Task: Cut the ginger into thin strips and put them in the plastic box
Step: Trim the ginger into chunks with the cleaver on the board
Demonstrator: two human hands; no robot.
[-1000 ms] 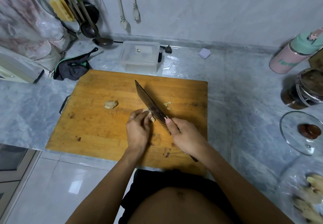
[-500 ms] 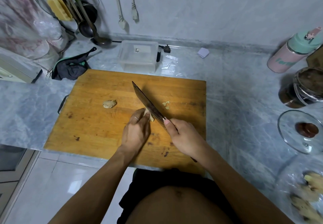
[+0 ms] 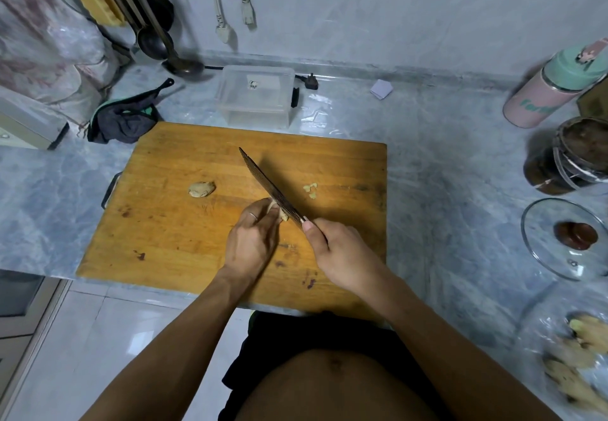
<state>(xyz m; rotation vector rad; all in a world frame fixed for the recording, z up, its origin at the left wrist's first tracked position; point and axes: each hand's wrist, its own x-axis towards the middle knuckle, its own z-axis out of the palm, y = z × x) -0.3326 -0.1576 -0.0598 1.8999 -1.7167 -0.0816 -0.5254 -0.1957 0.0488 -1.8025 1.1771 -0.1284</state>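
while the left hand [image 3: 251,243] pins a small ginger piece [image 3: 279,214] to the board [image 3: 171,223], its fingertips curl onto it, likely to keep them back from the edge and stop the piece rolling. the right hand [image 3: 342,253] has its grip clenched round the knife handle, thumb forward near the blade's heel for control. the knife [image 3: 269,187] slants away and to the left, its edge touching the ginger just beside the left fingertips, which suits thin slicing. 1 uncut lump [image 3: 201,189] waits on the board well to the left, out of the blade's way; a few cut bits [image 3: 311,190] lie to the knife's right. the box [image 3: 256,96] stands open on the bench [image 3: 444,164] just beyond the board's far edge, near enough for easy loading, and looks empty, so the task seems early.
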